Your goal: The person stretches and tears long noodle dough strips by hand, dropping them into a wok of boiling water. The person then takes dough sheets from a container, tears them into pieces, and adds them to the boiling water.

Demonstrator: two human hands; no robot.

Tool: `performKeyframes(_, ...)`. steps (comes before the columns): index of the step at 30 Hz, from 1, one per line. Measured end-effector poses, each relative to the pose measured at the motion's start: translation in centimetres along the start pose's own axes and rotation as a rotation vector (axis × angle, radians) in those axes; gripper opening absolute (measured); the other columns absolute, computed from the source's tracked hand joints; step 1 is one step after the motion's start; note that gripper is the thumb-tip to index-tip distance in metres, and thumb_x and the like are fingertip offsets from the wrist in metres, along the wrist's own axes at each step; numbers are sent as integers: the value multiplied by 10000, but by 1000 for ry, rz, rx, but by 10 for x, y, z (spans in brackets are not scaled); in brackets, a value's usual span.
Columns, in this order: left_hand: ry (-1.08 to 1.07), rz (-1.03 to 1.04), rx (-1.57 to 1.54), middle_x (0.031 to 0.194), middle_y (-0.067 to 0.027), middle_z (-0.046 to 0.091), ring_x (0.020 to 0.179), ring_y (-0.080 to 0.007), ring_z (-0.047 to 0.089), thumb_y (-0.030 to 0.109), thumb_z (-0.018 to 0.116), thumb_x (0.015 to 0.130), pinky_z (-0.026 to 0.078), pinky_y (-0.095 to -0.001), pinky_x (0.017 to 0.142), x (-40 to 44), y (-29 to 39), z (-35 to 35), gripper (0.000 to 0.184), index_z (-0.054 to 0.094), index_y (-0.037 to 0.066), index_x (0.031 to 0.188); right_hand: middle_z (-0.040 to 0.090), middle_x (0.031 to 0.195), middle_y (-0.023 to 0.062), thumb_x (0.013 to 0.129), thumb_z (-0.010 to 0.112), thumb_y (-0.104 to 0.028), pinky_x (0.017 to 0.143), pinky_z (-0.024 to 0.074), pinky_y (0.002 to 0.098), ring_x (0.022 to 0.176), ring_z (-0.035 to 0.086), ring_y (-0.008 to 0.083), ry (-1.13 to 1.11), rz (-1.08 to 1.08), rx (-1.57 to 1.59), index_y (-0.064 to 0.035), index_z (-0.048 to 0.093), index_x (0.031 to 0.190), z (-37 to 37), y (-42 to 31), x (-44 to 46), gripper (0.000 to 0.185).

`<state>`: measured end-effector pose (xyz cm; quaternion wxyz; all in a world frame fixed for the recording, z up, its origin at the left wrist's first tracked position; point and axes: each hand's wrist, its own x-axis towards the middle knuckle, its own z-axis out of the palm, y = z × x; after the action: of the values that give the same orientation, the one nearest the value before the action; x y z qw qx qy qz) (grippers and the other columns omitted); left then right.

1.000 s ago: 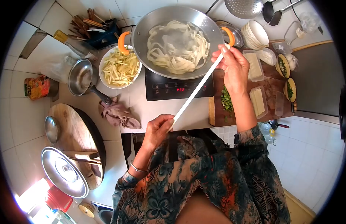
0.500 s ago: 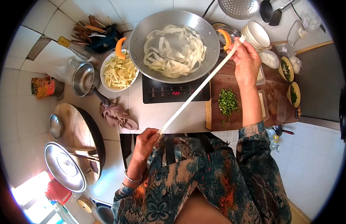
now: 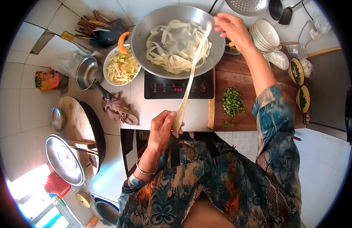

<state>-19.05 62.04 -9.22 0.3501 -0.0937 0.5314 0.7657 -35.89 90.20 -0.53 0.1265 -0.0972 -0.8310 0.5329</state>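
A long white dough strip (image 3: 190, 81) hangs between my left hand and the wok. My left hand (image 3: 163, 129) is closed on its lower end, below the cooktop's front edge. The strip's upper end lies over the right part of the metal wok (image 3: 139, 55), above the water. Just beside that end, at the wok's upper right rim, my right hand (image 3: 231, 29) has its fingers apart and does not hold the strip. Wide pale noodles (image 3: 176, 62) lie in the steaming water. Under the wok is a black induction cooktop (image 3: 176, 90) with a lit red display.
Left of the wok are a plate of pale cut strips (image 3: 122, 67), a small saucepan (image 3: 87, 73) and a brown cloth (image 3: 120, 110). Chopped greens (image 3: 232, 101) lie on the wooden board (image 3: 250, 86) at right, with stacked bowls (image 3: 266, 34) behind. A round wooden block (image 3: 73, 117) stands at left.
My right hand has let go of the strip and moved up and left to the wok rim. The strip's upper end has moved over the wok. My left hand has risen slightly.
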Motion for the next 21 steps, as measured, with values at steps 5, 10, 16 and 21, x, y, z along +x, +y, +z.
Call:
performKeyframes(5,-59,13,-175,895,-138,621,728,-185,619,70,493,893,506,-286,684,-3,-8,13,200,514,-37,1061,621,815,62,884,559,-250,611,468,228,660,576,112,-188,100,82,-6,584,1056,-7,10,-72,300)
performKeyframes(10,-92,-3,-196,930,-143,623,769,-192,629,-26,503,850,516,-281,722,-12,-7,23,255,512,-54,1103,628,831,69,903,556,-229,684,469,209,730,583,101,-784,431,287,13,619,995,33,38,-201,267)
performKeyframes(16,-36,-129,-141,829,-115,631,684,-164,617,31,534,866,513,-260,661,-23,-10,21,208,545,-63,1050,621,792,39,900,565,-162,686,443,197,773,548,57,-428,394,450,47,622,998,62,20,-204,237)
performKeyframes(21,-85,-75,-42,767,-60,604,632,-109,564,79,538,888,477,-231,600,-32,-23,9,197,566,-48,1037,618,780,55,896,557,-150,606,496,235,699,591,103,-336,419,476,19,619,997,63,25,-191,207)
